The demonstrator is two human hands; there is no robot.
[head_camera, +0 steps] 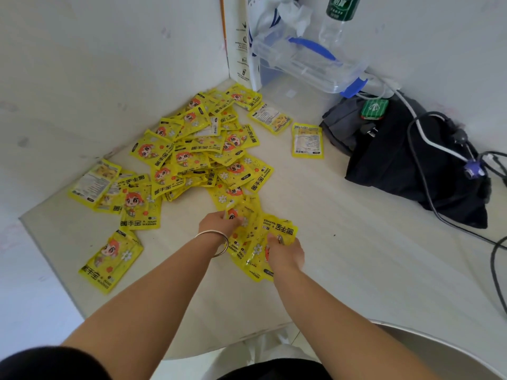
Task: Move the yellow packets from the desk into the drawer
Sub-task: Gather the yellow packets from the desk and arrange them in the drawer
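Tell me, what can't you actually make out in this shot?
Head view only:
- The drawer: nowhere in frame.
- Pile of yellow packets: overlap hides the count.
- Left hand and right hand: fingertips hidden among the packets they grip.
- Bottle: top cut off by the upper edge.
- Print on the face-down packet: too small to read.

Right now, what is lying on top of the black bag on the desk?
A small green box, a white cable and black cables lie across the black bag. Whatever is inside or beneath it is covered.
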